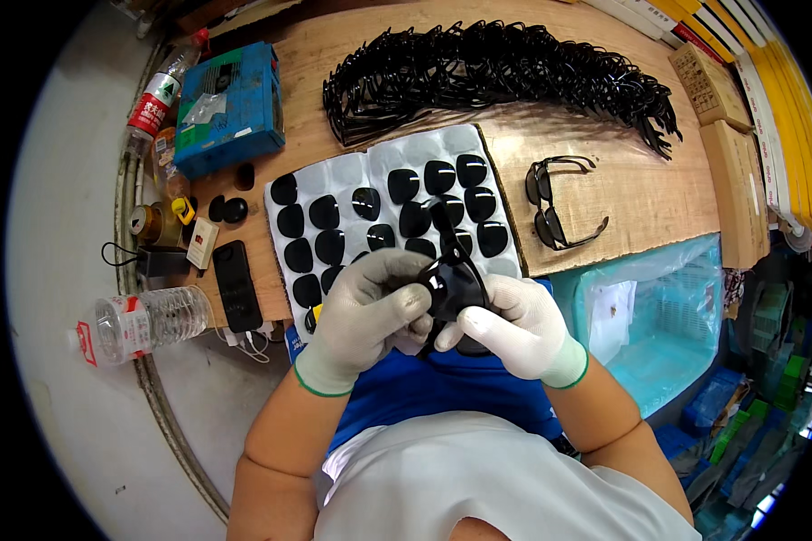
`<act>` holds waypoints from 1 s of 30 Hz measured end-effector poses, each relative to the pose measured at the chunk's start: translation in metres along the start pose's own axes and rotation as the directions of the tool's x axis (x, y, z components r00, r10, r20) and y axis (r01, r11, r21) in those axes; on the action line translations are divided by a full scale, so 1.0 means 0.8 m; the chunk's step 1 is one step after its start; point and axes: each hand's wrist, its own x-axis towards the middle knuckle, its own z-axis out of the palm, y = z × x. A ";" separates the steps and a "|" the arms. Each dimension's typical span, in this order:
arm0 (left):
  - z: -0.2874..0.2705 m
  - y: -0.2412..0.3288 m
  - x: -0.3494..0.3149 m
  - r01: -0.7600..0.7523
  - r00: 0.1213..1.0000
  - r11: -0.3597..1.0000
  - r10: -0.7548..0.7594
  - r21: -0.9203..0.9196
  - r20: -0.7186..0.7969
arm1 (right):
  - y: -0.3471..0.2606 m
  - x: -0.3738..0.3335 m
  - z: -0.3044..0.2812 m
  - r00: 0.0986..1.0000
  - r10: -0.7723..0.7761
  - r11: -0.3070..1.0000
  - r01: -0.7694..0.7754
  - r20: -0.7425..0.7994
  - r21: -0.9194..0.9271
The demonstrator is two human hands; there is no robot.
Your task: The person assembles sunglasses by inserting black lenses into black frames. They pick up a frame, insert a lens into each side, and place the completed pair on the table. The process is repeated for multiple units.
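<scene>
Both my hands wear white gloves with green cuffs. Between them is a black sunglasses frame (pixel 455 281), tilted, with a glossy dark lens facing up. My left hand (pixel 376 302) grips its left side, thumb and fingers closed on it. My right hand (pixel 517 330) pinches its lower right part. Just beyond my hands lies a white tray (pixel 345 171) with rows of loose dark lenses (pixel 404 186); my hands and the frame cover some of its near part. Right of the tray rests a finished-looking pair of black sunglasses (pixel 550 204), temples unfolded.
A long row of black frames (pixel 505 77) lines the table's back. At left are a blue box (pixel 235 108), a black phone (pixel 236 287) and plastic bottles (pixel 149 325). A turquoise basket (pixel 650 379) lined with plastic stands at right, near cardboard boxes (pixel 733 189).
</scene>
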 end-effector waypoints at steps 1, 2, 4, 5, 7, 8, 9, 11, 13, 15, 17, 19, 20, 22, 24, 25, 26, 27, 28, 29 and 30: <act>-0.003 0.002 -0.003 0.063 0.997 0.997 -0.061 -0.037 0.054 | 0.001 -0.001 0.000 1.000 0.012 0.999 -0.012 0.014 0.048; -0.003 0.003 -0.004 0.034 0.997 0.999 -0.036 0.035 0.066 | -0.006 -0.005 0.001 0.999 0.041 0.991 -0.045 0.036 0.128; 0.001 0.005 -0.007 -0.007 0.997 0.989 -0.004 0.147 0.072 | -0.005 -0.007 -0.002 0.994 0.037 0.983 -0.055 0.104 0.176; 0.003 0.007 -0.008 -0.027 0.997 0.979 0.012 0.202 0.075 | -0.005 -0.008 -0.004 0.990 0.034 0.978 -0.062 0.138 0.200; 0.010 0.010 -0.008 -0.029 0.997 0.962 0.006 0.273 0.082 | 0.001 -0.012 -0.007 0.991 0.030 0.980 -0.055 0.131 0.193; 0.014 0.013 -0.008 -0.021 0.997 0.949 -0.002 0.315 0.072 | 0.003 -0.013 -0.007 0.991 0.028 0.981 -0.052 0.127 0.189; 0.017 0.015 -0.008 -0.013 0.998 0.934 -0.008 0.356 0.058 | 0.003 -0.014 -0.006 0.994 0.010 0.983 -0.030 0.110 0.183; 0.022 0.018 -0.011 -0.033 0.999 0.901 0.018 0.433 0.039 | 0.003 -0.015 -0.004 0.997 -0.025 0.986 0.012 0.075 0.169; 0.026 0.015 -0.014 -0.121 0.992 0.823 0.120 0.555 0.039 | 0.006 -0.016 0.002 0.998 -0.053 0.989 0.050 0.019 0.141; 0.029 0.008 -0.017 -0.258 0.955 0.661 0.286 0.704 0.082 | 0.006 -0.016 0.003 0.995 -0.097 0.994 0.098 -0.021 0.040; 0.032 0.008 -0.022 -0.300 0.932 0.565 0.347 0.768 0.109 | 0.002 -0.014 0.003 0.987 -0.159 0.979 0.153 -0.036 -0.134; 0.035 0.012 -0.023 -0.327 0.921 0.510 0.360 0.796 0.148 | -0.007 -0.016 -0.002 0.988 -0.155 0.959 0.152 0.006 -0.239; 0.036 0.018 -0.023 -0.335 0.923 0.504 0.347 0.796 0.168 | -0.009 -0.017 -0.005 0.988 -0.151 0.945 0.153 0.027 -0.290; 0.039 0.022 -0.025 -0.352 0.922 0.520 0.338 0.778 0.190 | -0.010 -0.016 -0.007 0.993 -0.120 0.965 0.122 0.021 -0.233; 0.042 0.022 -0.025 -0.371 0.916 0.555 0.352 0.744 0.194 | -0.012 -0.015 -0.008 0.996 -0.092 0.974 0.094 0.018 -0.206; 0.042 0.021 -0.026 -0.354 0.925 0.590 0.332 0.726 0.182 | -0.014 -0.015 -0.008 0.997 -0.080 0.975 0.082 0.018 -0.208; 0.040 0.019 -0.026 -0.336 0.935 0.623 0.312 0.706 0.170 | -0.015 -0.015 -0.008 0.998 -0.067 0.975 0.069 0.017 -0.210; 0.037 0.015 -0.028 -0.315 0.944 0.656 0.290 0.686 0.156 | -0.013 -0.015 -0.005 0.996 -0.078 0.985 0.072 -0.031 -0.159; 0.038 0.010 -0.027 -0.297 0.949 0.692 0.293 0.658 0.120 | -0.009 -0.016 0.001 0.993 -0.085 0.991 0.076 -0.080 -0.109; 0.041 0.003 -0.025 -0.279 0.952 0.726 0.294 0.629 0.084 | -0.005 -0.016 0.007 0.988 -0.090 0.995 0.083 -0.129 -0.058; 0.042 -0.002 -0.024 -0.263 0.955 0.757 0.294 0.598 0.048 | -0.004 -0.017 0.011 0.984 -0.097 0.993 0.086 -0.150 -0.082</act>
